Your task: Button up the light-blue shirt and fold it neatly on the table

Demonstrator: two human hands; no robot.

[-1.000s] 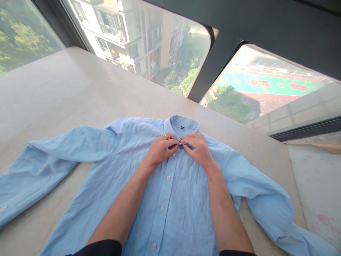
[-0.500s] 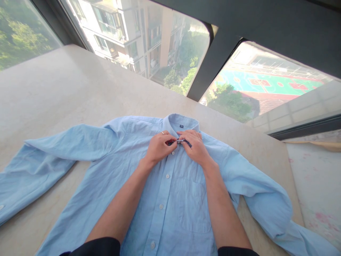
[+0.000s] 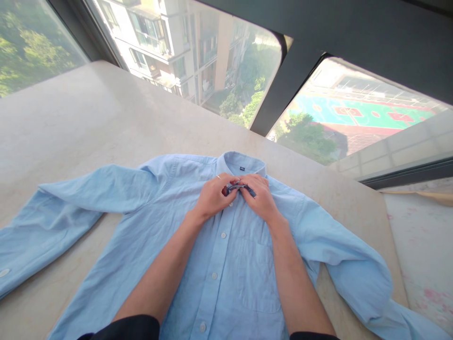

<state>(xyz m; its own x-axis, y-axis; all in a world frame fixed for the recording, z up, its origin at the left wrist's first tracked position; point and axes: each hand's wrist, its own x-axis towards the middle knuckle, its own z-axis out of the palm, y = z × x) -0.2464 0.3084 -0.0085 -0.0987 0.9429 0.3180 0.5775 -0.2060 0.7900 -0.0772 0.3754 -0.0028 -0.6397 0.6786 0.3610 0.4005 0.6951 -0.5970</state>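
Observation:
A light blue button-up shirt (image 3: 226, 269) lies front-up on a pale stone ledge (image 3: 88, 123), sleeves spread to both sides, collar pointing away from me. My left hand (image 3: 211, 197), a ring on one finger, pinches the left edge of the placket just under the collar. My right hand (image 3: 260, 198) pinches the opposite edge there. The fingertips of both hands meet at the top of the placket. Several white buttons below them look fastened. A chest pocket (image 3: 260, 274) sits under my right forearm.
Large windows (image 3: 212, 61) with dark frames run along the far edge of the ledge, showing buildings, trees and a sports court far below. The right sleeve (image 3: 357, 278) hangs toward the ledge's right end, beside a pale pink-patterned surface (image 3: 421, 255).
Both hands stay at the collar, their fingers working slightly closer together on the top of the placket. The shirt has not shifted.

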